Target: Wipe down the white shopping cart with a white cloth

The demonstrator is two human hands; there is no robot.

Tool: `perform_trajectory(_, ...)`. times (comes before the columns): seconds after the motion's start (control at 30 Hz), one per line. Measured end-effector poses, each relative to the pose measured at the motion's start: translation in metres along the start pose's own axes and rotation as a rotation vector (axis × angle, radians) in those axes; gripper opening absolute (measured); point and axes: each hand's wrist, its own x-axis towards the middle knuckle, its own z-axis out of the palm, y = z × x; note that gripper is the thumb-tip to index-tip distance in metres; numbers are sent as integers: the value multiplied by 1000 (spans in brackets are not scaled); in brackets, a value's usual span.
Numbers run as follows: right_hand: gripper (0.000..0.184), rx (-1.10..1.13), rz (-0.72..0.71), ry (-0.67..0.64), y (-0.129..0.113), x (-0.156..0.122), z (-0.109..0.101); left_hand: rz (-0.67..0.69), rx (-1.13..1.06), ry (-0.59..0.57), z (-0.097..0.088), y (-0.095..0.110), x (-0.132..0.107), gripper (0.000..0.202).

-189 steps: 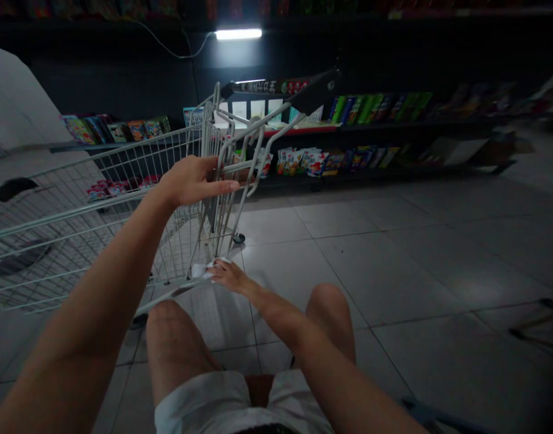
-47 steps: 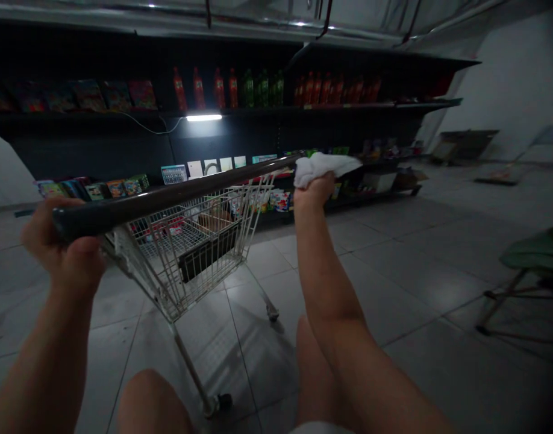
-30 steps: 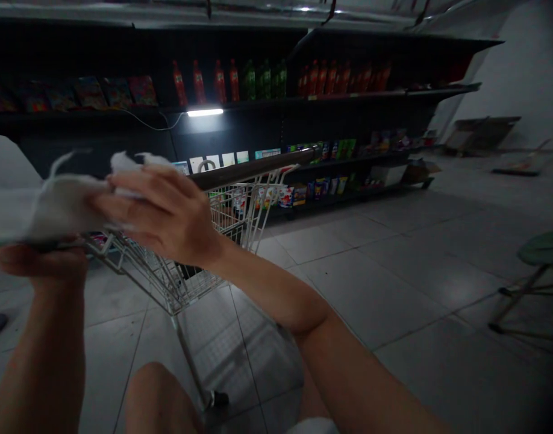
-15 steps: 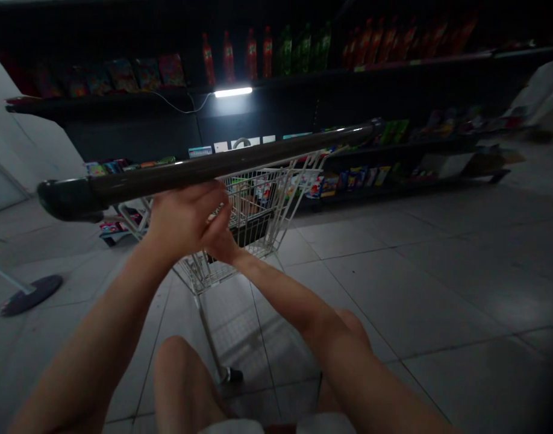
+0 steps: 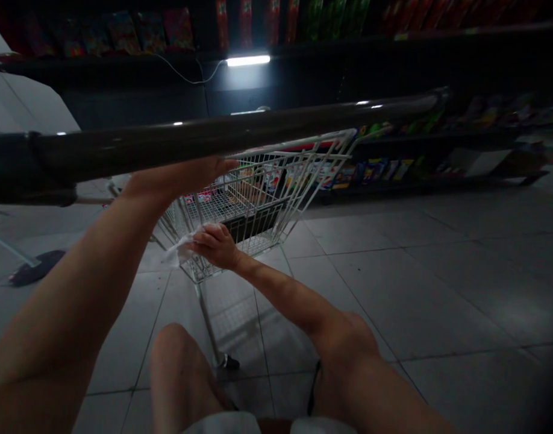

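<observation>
While the person crouches low behind the shopping cart [image 5: 276,199], its dark handle bar [image 5: 240,135] cuts right across the view. The left hand [image 5: 190,175] reaches in just under that bar, at the top rear edge of the wire basket. Its fingers [image 5: 224,164] are stretched out flat, not curled round anything I can see, and the bar hides the upper part of the hand. Lower down, the right hand [image 5: 215,246] has its fingers [image 5: 204,238] closed on a white cloth [image 5: 178,254]. The cloth is bunched and pressed against the wires at the basket's lower rear corner, spilling out to the left of the knuckles. Below it, one rear wheel [image 5: 229,362] sits on the tiled floor [image 5: 394,271], close to the person's bare knee [image 5: 172,349]. Beyond the cart's far end, dark shelves [image 5: 416,138] carry rows of coloured packets, and a tube light [image 5: 248,60] glows above them.
</observation>
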Motion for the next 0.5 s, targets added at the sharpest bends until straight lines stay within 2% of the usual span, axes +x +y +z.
perform_trajectory(0.03, 28, 37, 4, -22, -4, -3, 10, -3, 3, -60, 1, 1, -1, 36)
perform_trajectory(0.13, 22, 175, 28, -95, -14, -31, 35, -36, -38, -125, 4, 5, -4, 34)
perform_trajectory(0.27, 20, 333, 144, -102, -6, -73, 42, -68, -64, -151, -1, 12, -5, 33)
perform_trajectory(0.37, 20, 275, 58, -186, 17, -80, 29, -82, -17, -145, -8, 18, -6, 33)
perform_trajectory(0.43, 18, 156, -31, -243, 38, -73, 7, -87, 35, -163, -10, 18, -5, 35)
perform_trajectory(0.5, 17, 30, -46, -155, 58, -55, -26, -107, 78, -132, -9, 13, -3, 43)
